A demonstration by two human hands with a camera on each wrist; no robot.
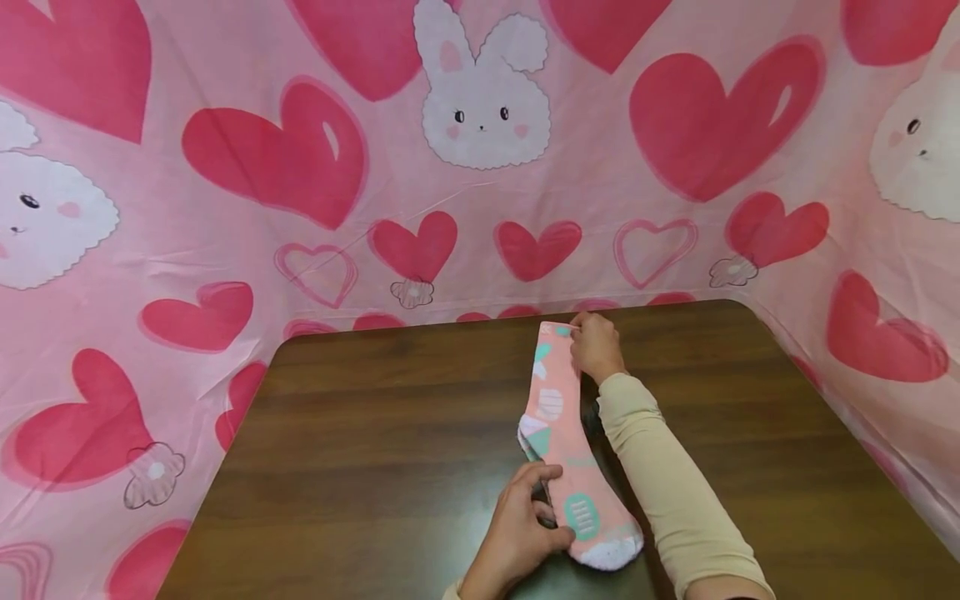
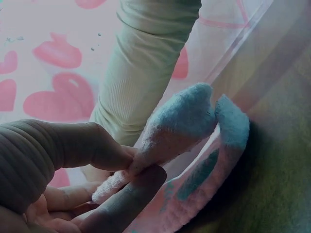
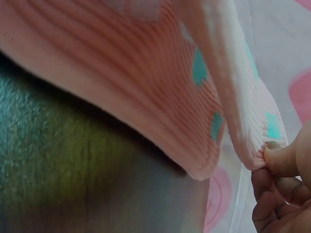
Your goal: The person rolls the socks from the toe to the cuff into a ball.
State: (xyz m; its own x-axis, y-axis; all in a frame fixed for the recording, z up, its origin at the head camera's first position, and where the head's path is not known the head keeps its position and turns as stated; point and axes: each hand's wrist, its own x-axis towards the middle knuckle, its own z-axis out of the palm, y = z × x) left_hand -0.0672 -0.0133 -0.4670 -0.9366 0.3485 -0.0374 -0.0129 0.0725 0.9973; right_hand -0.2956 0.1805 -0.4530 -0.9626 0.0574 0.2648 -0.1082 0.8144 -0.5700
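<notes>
Two hands on pink socks [image 1: 562, 433], laid lengthwise mid-table [image 1: 375, 433]; left hand [image 1: 517, 533] pinches toe end near front edge; right hand [image 1: 596, 343] pinches cuff at far end; right sleeve [image 1: 667, 483] alongside; heart-print cloth [image 1: 225, 167] surrounds table.

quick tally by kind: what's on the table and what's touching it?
Socks: 2, pink socks laid one on the other; left wrist view shows two white toes.
Hands: 2, left hand pinching the toe end, right hand pinching the cuff.
Tables: 1, brown table.
Total: 5
</notes>
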